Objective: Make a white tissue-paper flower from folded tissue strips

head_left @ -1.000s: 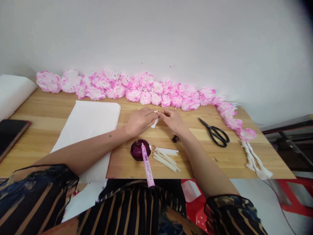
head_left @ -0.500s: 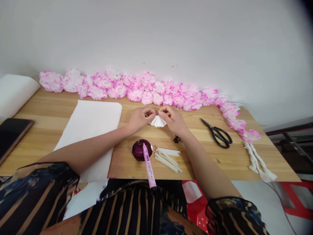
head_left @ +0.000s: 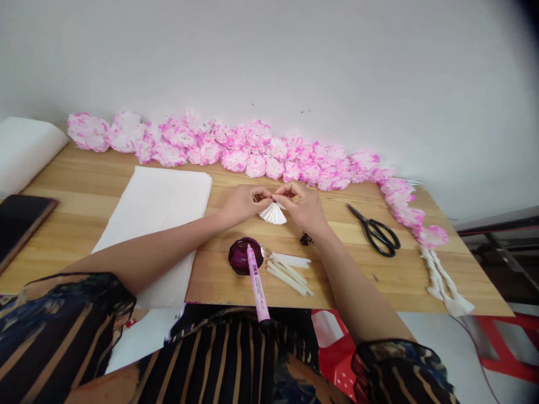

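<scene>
Nearest, a red stool (head_left: 337, 348) shows only in part below the edge of the table (head_left: 227, 292). A pink marker (head_left: 257, 285) leans on a dark bowl (head_left: 232, 264), its black end out past the table edge; beside it lie pale sticks (head_left: 290, 275). The left forearm hides part of the white sheets (head_left: 160, 202), and a phone (head_left: 21, 227) is cut off at the left. The right forearm adjoins a small dark bundle (head_left: 306, 239), hard to make out; scissors (head_left: 376, 233) lie to its right. Farther on, the left hand (head_left: 244, 205) and right hand (head_left: 305, 207) meet, fingertips apparently pinching the narrow top of a pleated white paper (head_left: 274, 214), which fans out below them. Behind, pink-and-white paper flowers (head_left: 256, 148) line the wall, overlapping one another
</scene>
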`<action>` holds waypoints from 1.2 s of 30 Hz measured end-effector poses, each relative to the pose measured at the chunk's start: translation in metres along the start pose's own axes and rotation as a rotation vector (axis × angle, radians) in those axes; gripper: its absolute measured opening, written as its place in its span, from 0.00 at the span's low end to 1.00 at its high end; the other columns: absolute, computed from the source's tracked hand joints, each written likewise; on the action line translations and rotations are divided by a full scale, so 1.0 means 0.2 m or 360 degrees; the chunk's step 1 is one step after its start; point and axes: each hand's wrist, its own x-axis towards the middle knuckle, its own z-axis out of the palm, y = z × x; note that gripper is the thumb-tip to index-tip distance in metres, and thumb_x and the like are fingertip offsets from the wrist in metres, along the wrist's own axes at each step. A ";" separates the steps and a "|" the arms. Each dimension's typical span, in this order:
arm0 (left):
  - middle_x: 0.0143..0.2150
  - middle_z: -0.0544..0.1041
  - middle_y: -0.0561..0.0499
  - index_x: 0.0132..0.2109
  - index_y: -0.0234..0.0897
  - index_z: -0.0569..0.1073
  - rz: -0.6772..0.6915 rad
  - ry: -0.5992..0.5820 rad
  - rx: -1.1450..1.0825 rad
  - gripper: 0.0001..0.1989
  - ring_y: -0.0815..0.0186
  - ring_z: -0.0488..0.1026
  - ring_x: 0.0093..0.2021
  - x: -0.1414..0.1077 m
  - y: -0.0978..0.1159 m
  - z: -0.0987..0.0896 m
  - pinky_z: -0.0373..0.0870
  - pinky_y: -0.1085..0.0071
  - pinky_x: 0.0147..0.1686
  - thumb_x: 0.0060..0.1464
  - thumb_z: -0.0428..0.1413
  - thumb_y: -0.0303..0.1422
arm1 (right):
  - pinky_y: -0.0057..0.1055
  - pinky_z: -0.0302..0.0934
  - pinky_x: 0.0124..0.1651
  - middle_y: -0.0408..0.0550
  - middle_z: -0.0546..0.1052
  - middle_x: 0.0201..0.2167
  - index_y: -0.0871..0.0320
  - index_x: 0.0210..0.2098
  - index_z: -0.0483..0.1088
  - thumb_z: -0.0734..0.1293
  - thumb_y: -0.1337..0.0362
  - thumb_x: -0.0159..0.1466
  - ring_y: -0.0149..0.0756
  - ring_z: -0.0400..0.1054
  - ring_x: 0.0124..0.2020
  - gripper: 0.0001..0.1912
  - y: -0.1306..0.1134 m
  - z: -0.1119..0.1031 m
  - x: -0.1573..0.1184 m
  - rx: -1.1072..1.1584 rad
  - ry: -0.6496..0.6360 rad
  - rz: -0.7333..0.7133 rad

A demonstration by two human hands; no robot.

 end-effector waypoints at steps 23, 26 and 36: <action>0.28 0.75 0.52 0.32 0.32 0.77 -0.0136 0.0076 -0.0095 0.10 0.72 0.65 0.26 0.00 0.02 0.00 0.59 0.76 0.25 0.50 0.55 0.35 | 0.30 0.60 0.35 0.44 0.79 0.32 0.56 0.37 0.76 0.67 0.61 0.62 0.33 0.69 0.31 0.08 0.03 -0.01 0.01 0.0134 -0.0107 0.0117; 0.29 0.76 0.51 0.33 0.32 0.76 -0.0144 0.0068 -0.0127 0.10 0.72 0.66 0.27 0.00 0.02 0.00 0.61 0.76 0.26 0.50 0.56 0.35 | 0.30 0.60 0.35 0.44 0.79 0.30 0.56 0.36 0.75 0.67 0.62 0.62 0.33 0.69 0.29 0.06 0.03 -0.01 0.00 0.0084 -0.0067 0.0111; 0.28 0.76 0.51 0.32 0.32 0.76 -0.0138 0.0101 -0.0094 0.09 0.72 0.67 0.26 0.00 0.04 0.00 0.61 0.76 0.25 0.50 0.56 0.34 | 0.31 0.58 0.37 0.45 0.80 0.32 0.56 0.35 0.75 0.65 0.64 0.63 0.35 0.69 0.32 0.06 0.00 -0.03 0.00 -0.0148 -0.0126 -0.0007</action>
